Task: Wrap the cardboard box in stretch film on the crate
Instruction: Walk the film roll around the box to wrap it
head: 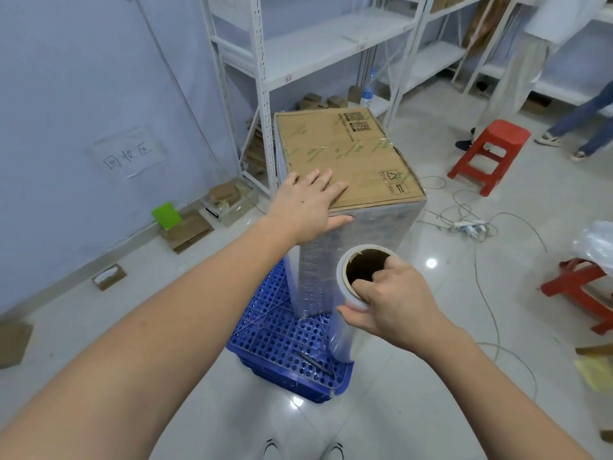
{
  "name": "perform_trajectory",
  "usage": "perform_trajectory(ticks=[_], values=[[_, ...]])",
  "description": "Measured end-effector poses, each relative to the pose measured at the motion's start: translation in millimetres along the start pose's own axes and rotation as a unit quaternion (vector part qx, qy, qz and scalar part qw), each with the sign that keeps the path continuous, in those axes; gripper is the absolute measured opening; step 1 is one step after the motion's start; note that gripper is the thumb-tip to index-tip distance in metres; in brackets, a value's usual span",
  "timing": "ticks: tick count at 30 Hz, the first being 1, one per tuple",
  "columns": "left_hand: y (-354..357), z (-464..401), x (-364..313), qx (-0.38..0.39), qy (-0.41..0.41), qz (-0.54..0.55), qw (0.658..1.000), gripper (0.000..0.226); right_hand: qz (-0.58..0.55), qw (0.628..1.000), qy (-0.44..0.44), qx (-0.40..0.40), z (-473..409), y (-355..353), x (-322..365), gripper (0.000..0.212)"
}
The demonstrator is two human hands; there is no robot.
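A tall cardboard box (345, 154) stands upright on a blue perforated plastic crate (282, 343). Clear stretch film covers the box's sides; its brown top is bare. My left hand (306, 205) rests flat on the near left corner of the top, fingers straight, thumb over the edge. My right hand (394, 300) grips the upper end of a stretch film roll (348, 293), fingers hooked into the cardboard core and thumb on the outside. The roll stands upright just right of the box's near corner, above the crate.
White metal shelving (265, 78) stands behind the box. Two red plastic stools (487, 154) (583, 290) are on the right, with cables and a power strip (471, 227) on the tiled floor. A person's legs (577, 127) stand far right. Flattened cardboard (185, 230) lies along the left wall.
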State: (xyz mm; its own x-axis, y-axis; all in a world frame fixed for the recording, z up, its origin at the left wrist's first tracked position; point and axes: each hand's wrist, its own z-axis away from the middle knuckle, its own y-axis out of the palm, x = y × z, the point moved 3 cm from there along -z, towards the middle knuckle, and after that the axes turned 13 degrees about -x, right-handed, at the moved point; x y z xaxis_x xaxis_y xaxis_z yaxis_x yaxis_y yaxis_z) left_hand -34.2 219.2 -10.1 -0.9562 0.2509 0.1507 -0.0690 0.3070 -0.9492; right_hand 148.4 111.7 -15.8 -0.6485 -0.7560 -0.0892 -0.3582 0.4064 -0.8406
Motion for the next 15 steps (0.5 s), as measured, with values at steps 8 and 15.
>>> perform_trajectory(ticks=[8, 15], values=[[7, 14, 3, -0.011, -0.012, 0.000, 1.000, 0.079, -0.065, 0.997, -0.038, -0.010, -4, 0, 16, 0.045], [9, 15, 2, -0.013, -0.011, -0.005, 1.000, 0.081, -0.100, 0.994, -0.042, 0.013, -6, 10, 21, 0.044]])
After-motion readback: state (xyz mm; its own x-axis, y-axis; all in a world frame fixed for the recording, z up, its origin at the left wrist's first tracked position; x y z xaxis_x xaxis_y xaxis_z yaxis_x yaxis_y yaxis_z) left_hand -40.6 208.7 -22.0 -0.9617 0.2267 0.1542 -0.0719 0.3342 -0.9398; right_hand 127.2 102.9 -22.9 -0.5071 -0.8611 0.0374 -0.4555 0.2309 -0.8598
